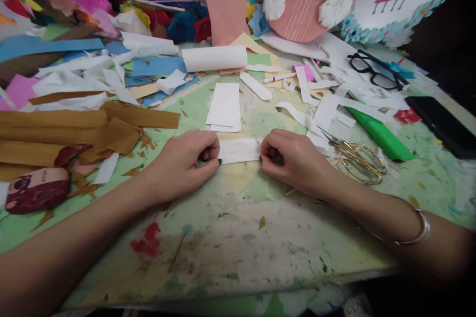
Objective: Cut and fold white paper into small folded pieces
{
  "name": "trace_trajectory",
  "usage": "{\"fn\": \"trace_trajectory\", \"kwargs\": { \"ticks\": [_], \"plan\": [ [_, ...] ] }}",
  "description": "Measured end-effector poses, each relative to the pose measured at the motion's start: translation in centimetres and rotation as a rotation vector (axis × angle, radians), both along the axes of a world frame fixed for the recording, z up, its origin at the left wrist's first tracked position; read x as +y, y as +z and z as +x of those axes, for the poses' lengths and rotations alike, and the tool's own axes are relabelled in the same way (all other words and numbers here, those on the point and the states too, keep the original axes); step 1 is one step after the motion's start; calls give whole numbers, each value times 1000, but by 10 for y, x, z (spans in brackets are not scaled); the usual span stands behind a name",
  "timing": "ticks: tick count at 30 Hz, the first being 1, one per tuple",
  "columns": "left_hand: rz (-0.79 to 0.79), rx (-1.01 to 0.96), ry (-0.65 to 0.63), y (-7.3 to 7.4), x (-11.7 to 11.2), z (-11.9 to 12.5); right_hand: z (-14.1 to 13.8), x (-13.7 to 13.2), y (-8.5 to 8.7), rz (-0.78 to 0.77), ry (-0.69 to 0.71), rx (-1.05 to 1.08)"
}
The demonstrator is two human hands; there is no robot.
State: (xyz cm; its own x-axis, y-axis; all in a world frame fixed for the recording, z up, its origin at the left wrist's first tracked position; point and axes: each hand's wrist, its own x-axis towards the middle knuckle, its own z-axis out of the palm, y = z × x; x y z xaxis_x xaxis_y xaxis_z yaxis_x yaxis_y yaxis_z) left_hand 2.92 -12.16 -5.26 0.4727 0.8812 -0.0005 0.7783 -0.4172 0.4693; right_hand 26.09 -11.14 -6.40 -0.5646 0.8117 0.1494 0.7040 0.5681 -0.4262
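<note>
A short white paper strip [240, 151] stretches level between my two hands, just above or on the table. My left hand [189, 161] pinches its left end between thumb and curled fingers. At the other end, my right hand [292, 161] grips the strip the same way. Directly beyond it lies a small stack of white paper rectangles [224, 105]. Gold-handled scissors [357, 158] rest to the right of my right hand, their blades pointing toward white paper scraps [327, 111].
Brown crepe paper [55, 133] and a maroon-pink case [39, 189] lie at left. A white paper roll [214, 58] sits at the back. Glasses [377, 70], a green wrapped piece [383, 133] and a black phone [442, 124] lie right. A pink paper guitar shape [303, 10] stands behind.
</note>
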Motion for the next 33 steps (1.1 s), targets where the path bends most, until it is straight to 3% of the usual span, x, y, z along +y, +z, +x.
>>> {"fn": "trace_trajectory", "kwargs": {
  "ticks": [14, 22, 29, 33],
  "plan": [
    [45, 92, -17, -2, 0, 4, 0, -1, 0, -15, -11, 57],
    [113, 74, -37, -3, -3, 0, 4, -6, -2, 114, 128, 162],
    [332, 152, -187, -9, -12, 1, 5, -12, -6, 254, 192, 82],
    [415, 192, -178, -11, -16, 2, 6, -17, -4, 274, 257, -1]
  ]
}}
